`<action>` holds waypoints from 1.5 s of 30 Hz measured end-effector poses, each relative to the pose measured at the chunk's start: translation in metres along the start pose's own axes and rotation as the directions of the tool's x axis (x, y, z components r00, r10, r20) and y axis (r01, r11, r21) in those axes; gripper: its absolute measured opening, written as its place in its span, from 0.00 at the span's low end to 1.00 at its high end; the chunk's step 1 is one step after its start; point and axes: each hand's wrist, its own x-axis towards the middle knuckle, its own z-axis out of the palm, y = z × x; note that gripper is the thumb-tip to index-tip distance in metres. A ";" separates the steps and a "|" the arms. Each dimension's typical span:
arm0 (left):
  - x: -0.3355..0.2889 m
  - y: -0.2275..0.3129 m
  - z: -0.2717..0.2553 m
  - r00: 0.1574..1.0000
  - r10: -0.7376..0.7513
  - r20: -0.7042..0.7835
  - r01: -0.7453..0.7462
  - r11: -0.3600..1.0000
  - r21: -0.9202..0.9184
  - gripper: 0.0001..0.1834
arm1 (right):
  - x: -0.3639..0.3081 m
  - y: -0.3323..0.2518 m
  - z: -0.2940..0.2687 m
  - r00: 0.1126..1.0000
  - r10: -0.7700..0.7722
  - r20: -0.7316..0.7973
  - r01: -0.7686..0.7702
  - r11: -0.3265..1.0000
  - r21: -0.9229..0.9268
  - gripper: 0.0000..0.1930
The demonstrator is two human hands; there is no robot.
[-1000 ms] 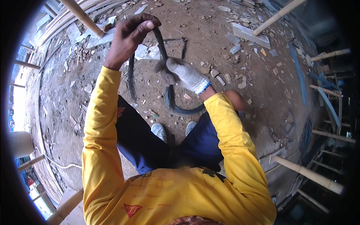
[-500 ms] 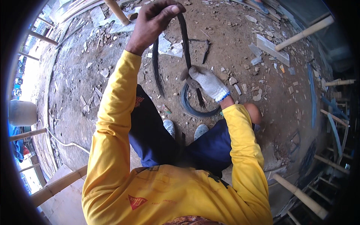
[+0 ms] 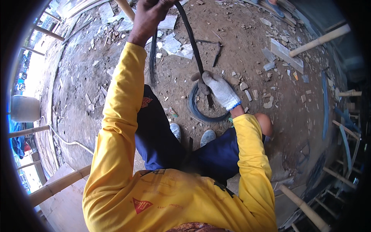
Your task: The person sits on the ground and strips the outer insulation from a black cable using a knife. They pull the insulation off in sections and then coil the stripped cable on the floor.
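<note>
At the top of the view my bare left hand (image 3: 150, 19) is closed around the upper bend of a bundle of thin dark wires (image 3: 191, 33). The fingertips run up to the picture's edge. One end of the bundle hangs loose and frayed below that hand. My right hand (image 3: 219, 89), in a white and grey work glove, grips the other length near its lower end, and frayed tips stick out beneath the fingers. Behind the glove a coil of bluish-grey wire (image 3: 210, 119) lies on the ground near my shoes. A thin dark L-shaped tool (image 3: 217, 56) lies beyond the glove.
Broken pale tile pieces (image 3: 171, 43) and rubble are scattered over the dirt ground. Bamboo poles (image 3: 320, 40) reach in from the sides. A grey-white drum (image 3: 25, 108) stands at far left. A pale hose (image 3: 65, 142) lies near it. Another person's foot (image 3: 276, 8) shows at top right.
My left hand has moved up and slightly left with the bundle's bend, stretching the wires toward the right hand. The loose end swung left. The right hand keeps its grip.
</note>
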 end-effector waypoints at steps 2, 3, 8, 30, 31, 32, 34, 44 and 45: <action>0.007 -0.003 -0.012 0.994 0.029 -0.106 -0.035 0.998 -0.059 0.19 | 0.000 0.003 -0.003 0.998 0.039 -0.044 -0.037 0.998 0.059 0.19; 0.009 -0.005 -0.018 0.989 0.021 -0.150 -0.036 0.995 -0.097 0.19 | 0.000 0.004 -0.006 0.998 0.015 -0.068 -0.016 1.000 -0.016 0.18; 0.006 -0.017 -0.026 0.969 -0.043 -0.241 0.020 0.995 -0.097 0.18 | 0.005 0.009 -0.018 0.967 -0.145 -0.211 0.090 0.965 -0.247 0.17; -0.064 -0.031 0.043 0.660 -0.388 0.643 0.470 0.881 0.049 0.20 | -0.016 -0.052 -0.011 0.766 -0.436 -0.473 0.553 0.822 0.136 0.11; -0.066 -0.033 0.045 0.655 -0.407 0.637 0.488 0.871 0.054 0.21 | -0.018 -0.053 -0.012 0.751 -0.436 -0.495 0.566 0.812 0.144 0.11; -0.067 -0.035 0.047 0.645 -0.448 0.619 0.513 0.854 0.085 0.22 | -0.018 -0.054 -0.012 0.740 -0.437 -0.511 0.573 0.807 0.140 0.12; -0.070 -0.035 0.050 0.670 -0.456 0.586 0.514 0.854 0.077 0.22 | -0.021 -0.054 -0.013 0.719 -0.427 -0.549 0.564 0.820 0.101 0.12; -0.073 -0.025 0.068 0.765 -0.441 0.469 0.568 0.805 -0.170 0.16 | -0.022 -0.057 -0.022 0.670 -0.504 -0.546 0.457 0.859 -0.232 0.16; -0.073 -0.024 0.072 0.797 -0.424 0.431 0.540 0.819 -0.193 0.15 | -0.021 -0.057 -0.022 0.655 -0.535 -0.534 0.467 0.842 -0.271 0.17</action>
